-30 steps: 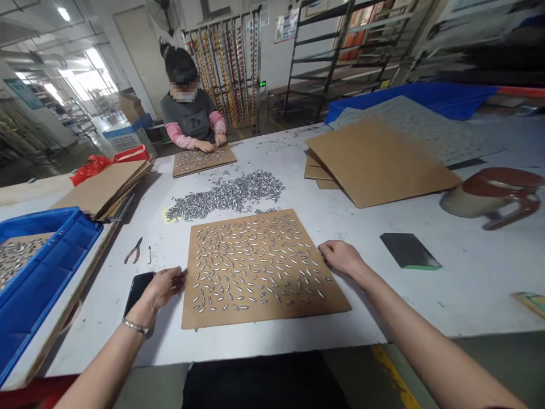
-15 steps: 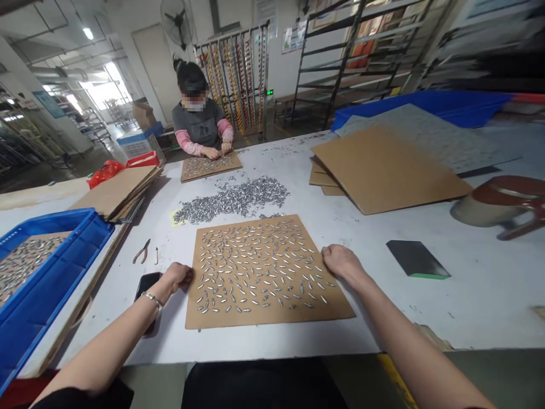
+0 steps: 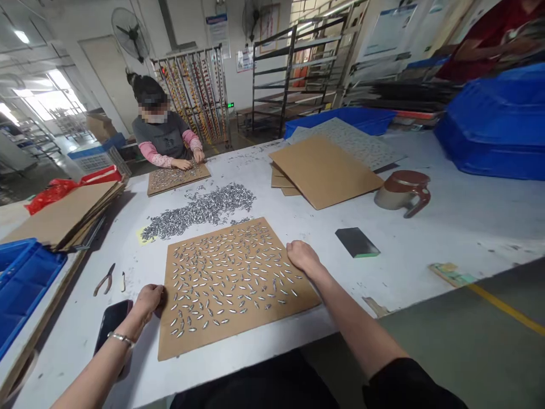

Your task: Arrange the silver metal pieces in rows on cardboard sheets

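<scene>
A brown cardboard sheet point(image 3: 255, 321) lies before me, dotted with many small silver spindle-shaped metal pieces point(image 3: 220, 311). My left hand point(image 3: 149, 299) is closed on the sheet's left edge, its fingertips partly hidden. On the opposite side, my right hand point(image 3: 303, 255) has its fingers curled around the right edge. Just beyond the sheet spreads a long heap of the same metal pieces point(image 3: 204, 209). A dark phone point(image 3: 111, 321) rests under my left wrist, with pliers point(image 3: 104, 280) and a small thin tool point(image 3: 124, 282) above it.
Across the table a co-worker point(image 3: 166, 139) handles pieces on another cardboard sheet point(image 3: 159, 187). Stacked cardboard point(image 3: 323, 170), a brown-lidded jug point(image 3: 402, 192) and a dark block point(image 3: 356, 242) occupy the right side. Blue bins point(image 3: 25, 278) and more cardboard point(image 3: 59, 213) stand left.
My view has swung to the right, so everything sits further left and blue bins and another person appear at the right. Both hands remain at the cardboard sheet's edges.
</scene>
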A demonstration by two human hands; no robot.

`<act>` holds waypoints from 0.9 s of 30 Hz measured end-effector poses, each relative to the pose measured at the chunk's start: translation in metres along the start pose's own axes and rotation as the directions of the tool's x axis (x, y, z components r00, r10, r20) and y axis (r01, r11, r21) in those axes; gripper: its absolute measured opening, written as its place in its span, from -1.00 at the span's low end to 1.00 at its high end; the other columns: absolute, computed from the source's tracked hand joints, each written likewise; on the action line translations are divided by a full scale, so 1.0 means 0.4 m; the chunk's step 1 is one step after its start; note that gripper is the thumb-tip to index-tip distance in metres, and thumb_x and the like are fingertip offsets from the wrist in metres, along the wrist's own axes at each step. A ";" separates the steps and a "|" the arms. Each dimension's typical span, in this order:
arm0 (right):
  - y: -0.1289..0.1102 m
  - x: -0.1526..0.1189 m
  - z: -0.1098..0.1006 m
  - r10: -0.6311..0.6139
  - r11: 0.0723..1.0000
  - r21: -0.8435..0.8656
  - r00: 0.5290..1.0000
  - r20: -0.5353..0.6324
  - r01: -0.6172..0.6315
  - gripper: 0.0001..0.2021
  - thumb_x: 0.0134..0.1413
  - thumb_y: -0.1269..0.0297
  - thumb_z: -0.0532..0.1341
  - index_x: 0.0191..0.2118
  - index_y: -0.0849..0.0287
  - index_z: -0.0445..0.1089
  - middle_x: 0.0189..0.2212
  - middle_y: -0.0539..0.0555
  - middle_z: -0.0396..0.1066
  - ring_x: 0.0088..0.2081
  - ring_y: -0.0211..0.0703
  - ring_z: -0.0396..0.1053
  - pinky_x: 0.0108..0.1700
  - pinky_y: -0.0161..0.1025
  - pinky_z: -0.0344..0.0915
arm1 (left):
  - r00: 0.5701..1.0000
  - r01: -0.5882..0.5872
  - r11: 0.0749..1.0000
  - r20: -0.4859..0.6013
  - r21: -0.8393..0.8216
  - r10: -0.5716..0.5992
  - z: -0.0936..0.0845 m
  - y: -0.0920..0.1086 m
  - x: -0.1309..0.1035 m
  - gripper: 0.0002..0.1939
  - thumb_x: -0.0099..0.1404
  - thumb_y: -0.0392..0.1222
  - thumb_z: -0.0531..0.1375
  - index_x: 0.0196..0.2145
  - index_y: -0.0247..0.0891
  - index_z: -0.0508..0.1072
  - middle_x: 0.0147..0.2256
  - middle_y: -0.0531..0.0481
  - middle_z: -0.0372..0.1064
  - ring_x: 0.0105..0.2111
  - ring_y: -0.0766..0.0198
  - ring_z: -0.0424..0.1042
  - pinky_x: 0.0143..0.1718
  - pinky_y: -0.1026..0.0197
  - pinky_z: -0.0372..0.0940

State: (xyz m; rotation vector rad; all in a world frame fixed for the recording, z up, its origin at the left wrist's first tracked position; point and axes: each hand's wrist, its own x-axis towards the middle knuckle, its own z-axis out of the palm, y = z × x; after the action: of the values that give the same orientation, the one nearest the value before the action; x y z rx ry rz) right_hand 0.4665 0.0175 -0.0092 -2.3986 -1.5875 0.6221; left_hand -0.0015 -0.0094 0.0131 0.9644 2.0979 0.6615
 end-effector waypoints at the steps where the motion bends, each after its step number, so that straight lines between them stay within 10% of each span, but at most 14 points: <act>1: 0.000 0.000 0.001 0.010 1.000 -0.005 1.000 0.012 -0.010 -0.54 0.39 0.20 -0.03 -0.05 0.38 0.56 -0.04 0.43 0.54 -0.01 0.10 0.52 -0.09 -0.21 0.32 | 1.000 -0.014 1.000 -0.026 0.020 0.015 0.001 0.000 0.000 -0.86 0.08 -0.23 0.22 -0.60 -0.25 0.41 -0.67 -0.01 0.34 -0.60 0.18 0.36 -0.52 0.20 0.22; 10: -0.012 -0.027 0.014 0.002 1.000 -0.025 1.000 -0.016 -0.002 -0.55 0.40 0.17 -0.05 -0.07 0.30 0.55 -0.06 0.35 0.56 -0.04 0.04 0.52 -0.12 -0.25 0.29 | 0.978 -0.099 0.994 -0.180 0.045 0.106 0.014 -0.027 -0.020 -0.87 0.11 -0.16 0.21 -0.53 -0.23 0.44 -0.47 -0.17 0.51 -0.34 -0.02 0.51 -0.28 0.08 0.32; 19: 0.016 0.011 0.011 -0.145 0.985 0.078 0.982 -0.121 0.155 -0.61 0.28 0.11 0.01 -0.42 0.14 0.47 -0.35 0.25 0.58 -0.27 0.03 0.51 -0.29 -0.24 0.26 | 0.967 -0.124 0.953 -0.248 -0.275 0.054 0.037 -0.065 -0.089 -0.74 0.11 0.02 0.20 -0.40 -0.25 0.40 -0.51 -0.01 0.43 -0.47 0.17 0.44 -0.40 0.17 0.34; 27: -0.092 0.055 -0.077 -0.260 0.914 0.293 0.960 -0.105 0.280 -0.65 0.09 0.01 0.06 -0.60 0.02 0.36 -0.52 0.21 0.54 -0.43 0.09 0.49 -0.37 -0.12 0.32 | 0.963 -0.112 0.835 -0.266 -0.538 -0.043 -0.056 -0.030 -0.216 -0.72 0.04 0.01 0.27 -0.42 -0.20 0.32 -0.59 0.11 0.33 -0.59 0.26 0.36 -0.51 0.22 0.30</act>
State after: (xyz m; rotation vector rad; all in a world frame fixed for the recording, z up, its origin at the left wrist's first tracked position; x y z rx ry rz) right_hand 0.4571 0.0542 0.0271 -1.9165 -1.6213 0.6706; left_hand 0.0154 -0.0884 0.0526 0.6044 1.9323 1.3923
